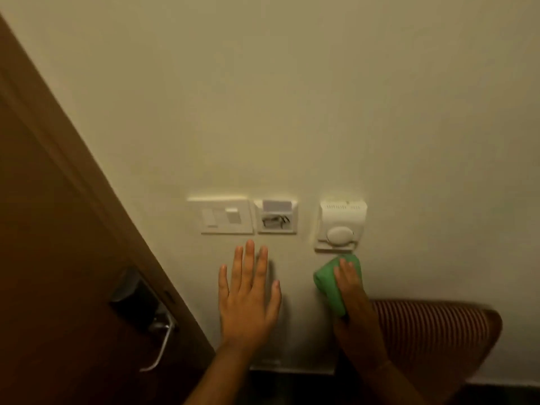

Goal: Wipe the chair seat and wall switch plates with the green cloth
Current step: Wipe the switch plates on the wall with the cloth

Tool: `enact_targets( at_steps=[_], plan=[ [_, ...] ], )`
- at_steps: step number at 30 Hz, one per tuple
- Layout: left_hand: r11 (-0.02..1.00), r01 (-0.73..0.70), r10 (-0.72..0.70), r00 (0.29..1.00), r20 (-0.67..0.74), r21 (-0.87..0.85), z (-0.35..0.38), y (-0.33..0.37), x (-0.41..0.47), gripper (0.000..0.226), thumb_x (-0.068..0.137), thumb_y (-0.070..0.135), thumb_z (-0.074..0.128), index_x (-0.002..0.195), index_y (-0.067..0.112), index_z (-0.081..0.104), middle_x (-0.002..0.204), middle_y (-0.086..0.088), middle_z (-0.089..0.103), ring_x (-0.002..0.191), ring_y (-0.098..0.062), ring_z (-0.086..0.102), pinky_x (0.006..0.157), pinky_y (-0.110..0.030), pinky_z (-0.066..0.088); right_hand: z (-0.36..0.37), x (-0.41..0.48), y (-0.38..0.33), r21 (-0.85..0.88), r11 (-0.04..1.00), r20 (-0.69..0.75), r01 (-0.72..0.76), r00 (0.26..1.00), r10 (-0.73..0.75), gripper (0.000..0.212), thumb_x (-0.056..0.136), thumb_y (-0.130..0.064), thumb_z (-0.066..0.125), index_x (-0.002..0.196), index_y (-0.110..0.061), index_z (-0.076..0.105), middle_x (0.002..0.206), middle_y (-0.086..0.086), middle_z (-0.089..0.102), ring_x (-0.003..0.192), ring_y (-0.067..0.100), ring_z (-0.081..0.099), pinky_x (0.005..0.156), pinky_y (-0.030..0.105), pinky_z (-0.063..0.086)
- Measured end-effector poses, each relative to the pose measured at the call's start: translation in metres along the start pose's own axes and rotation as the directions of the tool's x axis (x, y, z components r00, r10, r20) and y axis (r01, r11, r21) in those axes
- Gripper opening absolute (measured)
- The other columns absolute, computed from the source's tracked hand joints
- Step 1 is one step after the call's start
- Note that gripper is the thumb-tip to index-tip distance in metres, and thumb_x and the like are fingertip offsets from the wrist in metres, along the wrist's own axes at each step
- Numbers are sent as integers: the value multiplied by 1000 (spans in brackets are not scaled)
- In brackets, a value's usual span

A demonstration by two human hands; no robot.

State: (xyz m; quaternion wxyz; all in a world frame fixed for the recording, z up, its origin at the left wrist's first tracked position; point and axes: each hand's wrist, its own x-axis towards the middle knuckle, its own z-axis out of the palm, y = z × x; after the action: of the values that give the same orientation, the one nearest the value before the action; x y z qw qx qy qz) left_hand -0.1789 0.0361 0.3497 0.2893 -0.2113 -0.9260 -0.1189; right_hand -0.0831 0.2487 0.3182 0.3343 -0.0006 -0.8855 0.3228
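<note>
The green cloth (330,283) is pressed to the wall (263,97) under the right hand (355,296), which clasps it just below the dial unit (342,226). The left hand (248,293) lies open, fingers spread flat on the wall beneath the switch plate (223,215) and card-slot plate (277,216). A striped chair back (435,331) sits right; a door (58,273) with its handle (159,346) stands left.

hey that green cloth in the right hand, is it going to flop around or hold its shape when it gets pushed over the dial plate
The green cloth looks folded into a thick pad under the right hand, so it probably holds its shape while pressed. It seems soft, likely moulding over the dial of the dial plate. If loosely gripped, its folds may flop open.
</note>
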Motion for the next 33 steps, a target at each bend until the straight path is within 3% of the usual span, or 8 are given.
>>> enact_targets(
  at_steps=[2,9,15,20,24,27,30,33],
  plan=[
    [1000,12,-13,996,-89,-12,-21,-10,31,84,107,51,38,179,19,8,187,-11,4,173,-26,0,139,-46,-6,-8,26,-19,-20,998,-72,63,995,-64,100,83,13,54,169,-27,23,174,2,30,163,27,28,134,34,18],
    [998,-42,23,938,-345,-47,-85,-33,151,74,116,53,24,179,20,1,186,-9,-9,173,-27,-5,138,-47,-11,1,75,-71,-40,975,-150,217,964,-220,111,80,22,75,168,-24,26,173,4,33,162,29,31,131,40,29],
    [984,-154,101,893,-438,-87,-93,-38,223,77,113,37,42,179,25,5,184,1,-18,172,-22,-12,138,-46,-12,42,89,-79,-123,968,-204,218,949,-240,84,94,4,53,169,-19,24,175,3,28,162,29,28,129,48,31],
    [971,-237,187,829,-528,-27,-76,-48,245,78,112,39,39,176,31,-5,182,6,-23,171,-21,-17,138,-51,-10,77,92,-62,-236,953,-233,191,941,-246,96,87,7,58,170,-20,18,176,1,25,163,28,26,130,50,30],
    [962,-274,238,787,-570,23,-66,-52,246,71,114,42,29,176,32,-3,182,6,-20,171,-21,-16,139,-52,-7,93,91,-49,-237,959,-244,154,946,-212,64,111,-9,36,170,-20,16,177,1,19,164,29,23,134,45,19],
    [959,-283,247,772,-585,32,-63,-54,248,69,114,42,29,176,30,2,186,0,-9,171,-21,-15,138,-51,-5,108,92,-50,-211,968,-278,133,942,-190,55,114,-13,23,169,-15,19,178,1,14,165,26,18,134,44,19],
    [965,-260,222,761,-610,27,-64,-55,249,68,113,40,34,177,23,16,182,-11,21,170,-21,-11,138,-53,0,128,93,-63,-197,978,-331,62,935,-126,59,103,4,30,161,-5,32,179,-1,11,166,24,15,135,43,15],
    [969,-244,208,749,-630,30,-62,-55,250,65,113,39,36,175,21,29,178,-14,27,170,-21,-10,138,-53,1,143,90,-75,-239,959,-239,153,948,-211,58,103,3,36,160,-5,33,179,-1,12,166,22,13,135,41,14]
  ],
)
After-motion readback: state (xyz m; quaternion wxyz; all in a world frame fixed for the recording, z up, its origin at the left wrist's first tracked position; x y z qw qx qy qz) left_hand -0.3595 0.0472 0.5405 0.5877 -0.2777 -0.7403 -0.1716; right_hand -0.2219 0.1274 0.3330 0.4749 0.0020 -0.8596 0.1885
